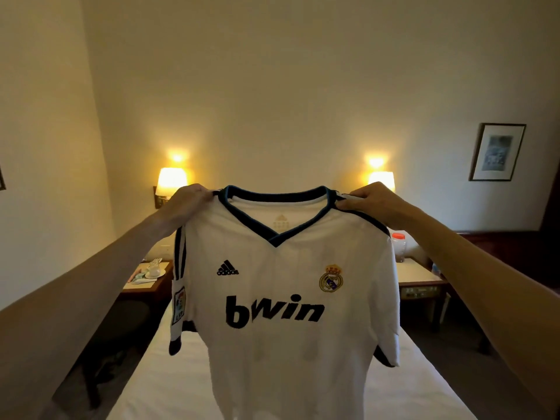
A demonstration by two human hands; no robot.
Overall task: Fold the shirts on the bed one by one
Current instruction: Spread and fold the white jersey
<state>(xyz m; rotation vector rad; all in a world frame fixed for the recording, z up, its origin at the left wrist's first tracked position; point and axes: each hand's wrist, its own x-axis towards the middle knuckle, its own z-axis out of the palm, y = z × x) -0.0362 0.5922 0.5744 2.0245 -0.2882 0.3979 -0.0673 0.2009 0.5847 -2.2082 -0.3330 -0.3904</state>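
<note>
Your 2 forearms reach up and forward, and between them the white shirt [285,298] hangs front toward you, long axis vertical, above the bed [169,383]. Your left hand [189,204] pinches 1 shoulder seam, your right hand [371,203] the other, level and equally near. Laying it flat means lowering both hands together toward the mattress.

Cream walls [272,71] glow warm where two lit wall lamps, the left lamp [171,180] and the right lamp [381,180], shine above the head of the room. A framed picture [497,152] hangs on the right wall. Below, a left bedside table [145,286] carries small clutter, and a right bedside table [419,275] holds a red-lidded jar [398,247]. The floor [121,334] lies dark.
</note>
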